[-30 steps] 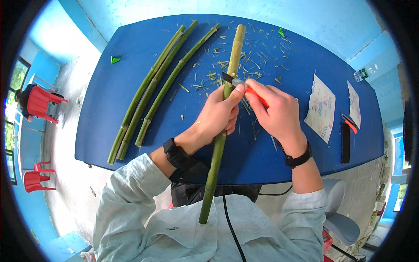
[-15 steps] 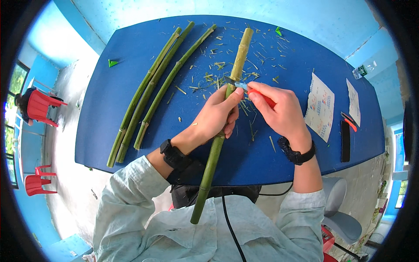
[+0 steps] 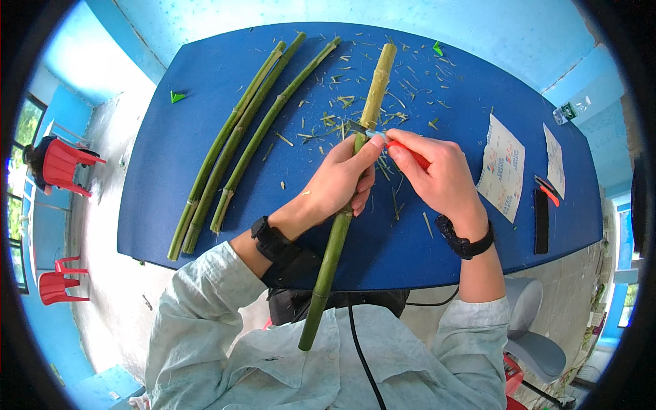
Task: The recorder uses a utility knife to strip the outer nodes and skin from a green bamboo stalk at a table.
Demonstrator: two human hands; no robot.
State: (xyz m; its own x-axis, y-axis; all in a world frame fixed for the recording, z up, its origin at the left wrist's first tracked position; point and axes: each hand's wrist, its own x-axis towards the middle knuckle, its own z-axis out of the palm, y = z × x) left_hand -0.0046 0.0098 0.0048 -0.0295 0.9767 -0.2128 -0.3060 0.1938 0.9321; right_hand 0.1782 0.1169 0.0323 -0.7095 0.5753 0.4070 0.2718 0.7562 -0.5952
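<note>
A thick jointed cane stalk (image 3: 331, 249) slants from my lap up over the table. Its far part is scraped pale yellow and its near part is still green. My left hand (image 3: 346, 171) is wrapped round it just below the scraped part. In my right hand (image 3: 437, 167) is the red handle of a knife (image 3: 375, 134). Its dark blade lies across the stalk where pale meets green, and my left thumb touches the light-blue section behind the blade.
Three green stalks (image 3: 236, 133) lie at left on the blue table (image 3: 154, 198). Shavings (image 3: 342, 102) litter the far middle. At right are two printed paper sheets (image 3: 502, 171), orange-handled pliers (image 3: 549, 193), a black strip (image 3: 541, 222) and a clear bottle (image 3: 570, 111).
The knife blade has shifted very slightly left and nearer along the stalk. Both hands keep their grip, and the stalk stays in place.
</note>
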